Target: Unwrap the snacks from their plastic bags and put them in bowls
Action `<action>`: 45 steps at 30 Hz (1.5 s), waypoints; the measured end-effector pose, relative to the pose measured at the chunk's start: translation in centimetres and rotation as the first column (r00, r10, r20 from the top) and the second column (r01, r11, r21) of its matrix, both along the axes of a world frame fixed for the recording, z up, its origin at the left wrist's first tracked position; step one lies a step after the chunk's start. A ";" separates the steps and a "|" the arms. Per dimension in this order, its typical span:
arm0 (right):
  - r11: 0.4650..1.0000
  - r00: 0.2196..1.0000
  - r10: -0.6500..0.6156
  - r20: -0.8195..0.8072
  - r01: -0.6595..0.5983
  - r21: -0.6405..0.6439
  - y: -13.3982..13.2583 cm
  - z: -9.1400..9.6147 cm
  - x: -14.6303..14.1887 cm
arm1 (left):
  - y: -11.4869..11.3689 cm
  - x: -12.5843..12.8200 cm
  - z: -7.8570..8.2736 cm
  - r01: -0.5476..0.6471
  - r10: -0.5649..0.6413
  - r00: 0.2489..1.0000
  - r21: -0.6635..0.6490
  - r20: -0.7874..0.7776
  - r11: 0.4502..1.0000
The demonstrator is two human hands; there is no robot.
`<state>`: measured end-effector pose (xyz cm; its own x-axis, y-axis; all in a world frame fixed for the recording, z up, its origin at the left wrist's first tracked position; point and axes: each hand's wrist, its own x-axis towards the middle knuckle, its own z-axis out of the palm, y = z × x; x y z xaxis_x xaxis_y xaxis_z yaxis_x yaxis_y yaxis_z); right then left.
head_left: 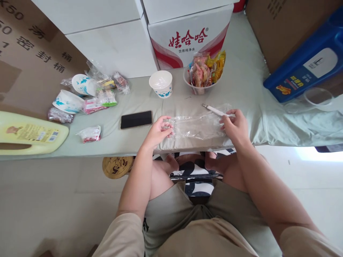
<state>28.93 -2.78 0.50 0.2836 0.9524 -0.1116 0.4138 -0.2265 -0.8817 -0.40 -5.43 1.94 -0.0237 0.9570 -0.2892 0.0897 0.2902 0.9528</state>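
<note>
A clear plastic bag (197,127) lies stretched flat along the front of the cloth-covered table, between my two hands. My left hand (158,132) is closed on the bag's left end, with thumb and fingers pinching the film. At the opposite end, my right hand (236,126) has its fingers closed on the film. A slim white pen-like tool (216,111) with a metal tip slants across the bag's upper right, its rear end at my right fingers; whether they grip it too, I cannot tell. A black phone (136,119) rests left of my left hand.
Behind are a paper cup (161,84) and a clear bowl (198,88) of wrapped snacks. Tipped paper cups (68,101) and packets (89,134) lie left, near a yellow jug (34,134). A blue container (308,64) and clear plastic cup (317,97) are right.
</note>
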 end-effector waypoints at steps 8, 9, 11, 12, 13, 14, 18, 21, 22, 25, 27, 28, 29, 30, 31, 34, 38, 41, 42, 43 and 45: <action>0.995 0.894 0.078 0.442 -0.040 -0.095 -0.7 0.4 1.3 | 0.3 -0.4 0.1 0.015 -0.027 0.971 -0.054 -0.237 0.998; 0.993 0.867 0.096 0.489 -0.049 -0.108 -0.9 0.3 1.3 | 0.3 -0.7 0.0 0.038 -0.053 0.952 -0.055 -0.301 0.998; 0.992 0.815 0.124 0.566 -0.097 -0.077 -1.3 0.0 1.4 | 0.3 -1.1 -0.3 0.072 -0.072 0.891 -0.019 -0.448 0.997; 0.991 0.791 0.123 0.599 -0.132 -0.030 -1.6 -0.2 1.3 | 0.3 -1.2 -0.4 0.075 -0.056 0.854 0.016 -0.517 0.997; 0.985 0.771 0.117 0.626 -0.171 0.027 -1.8 -0.4 1.3 | 0.3 -1.1 -0.4 0.071 -0.024 0.819 0.060 -0.574 0.996; 0.974 0.755 0.111 0.646 -0.212 0.081 -2.0 -0.5 1.2 | 0.3 -1.0 -0.4 0.062 0.014 0.789 0.103 -0.614 0.993; 0.889 0.699 0.203 0.685 -0.425 0.171 -2.7 -0.6 0.3 | -0.1 0.1 -0.1 0.082 0.028 0.712 0.122 -0.702 0.989; 0.773 0.581 0.385 0.717 -0.628 0.093 -3.1 -0.7 -0.7 | -0.4 0.9 0.2 0.193 -0.115 0.616 0.008 -0.779 0.981; 0.740 0.532 0.440 0.724 -0.672 0.045 -3.2 -0.8 -1.0 | -0.5 1.1 0.3 0.230 -0.154 0.581 -0.020 -0.799 0.973; 0.689 0.425 0.554 0.716 -0.717 -0.108 -3.9 -1.0 -1.1 | -0.7 1.5 0.2 0.332 -0.232 0.553 -0.043 -0.800 0.942; 0.655 0.379 0.617 0.690 -0.733 -0.183 -4.5 -1.0 -0.8 | -0.7 1.6 0.1 0.385 -0.276 0.624 -0.020 -0.731 0.923; 0.632 0.363 0.648 0.670 -0.747 -0.206 -4.7 -0.8 -0.7 | -0.7 1.5 0.0 0.403 -0.302 0.684 -0.001 -0.665 0.915; 0.613 0.362 0.671 0.648 -0.762 -0.209 -4.9 -0.6 -0.5 | -0.6 1.3 -0.1 0.416 -0.328 0.748 0.023 -0.576 0.909; 0.608 0.382 0.679 0.628 -0.772 -0.188 -5.0 -0.2 -0.3 | -0.6 1.2 -0.2 0.422 -0.351 0.809 0.050 -0.471 0.905; 0.620 0.427 0.666 0.611 -0.772 -0.137 -4.9 0.1 -0.3 | -0.5 1.0 -0.2 0.423 -0.371 0.857 0.078 -0.358 0.903; 0.677 0.613 0.582 0.534 -0.729 0.099 -3.9 1.3 -0.5 | -0.2 0.4 -0.1 0.447 -0.444 0.895 0.116 -0.052 0.887; 0.580 0.579 0.751 0.318 -0.808 0.102 -1.9 2.5 -1.8 | 0.0 0.4 0.3 0.603 -0.610 0.762 0.106 0.219 0.791; 0.347 0.346 0.938 0.035 -0.926 -0.147 -1.3 3.2 -2.9 | 0.0 0.4 0.5 0.649 -0.644 0.688 0.114 0.335 0.752; 0.260 0.281 0.955 -0.096 -0.947 -0.189 -1.3 3.3 -3.1 | 0.1 0.4 0.6 0.625 -0.618 0.695 0.116 0.367 0.772; 0.202 0.242 0.945 -0.221 -0.961 -0.190 -1.3 3.4 -3.3 | 0.2 0.3 0.6 0.578 -0.573 0.716 0.120 0.399 0.807; 0.219 0.247 0.880 -0.407 -0.969 -0.115 -1.6 3.1 -3.5 | 0.6 0.3 0.6 0.415 -0.426 0.778 0.131 0.462 0.900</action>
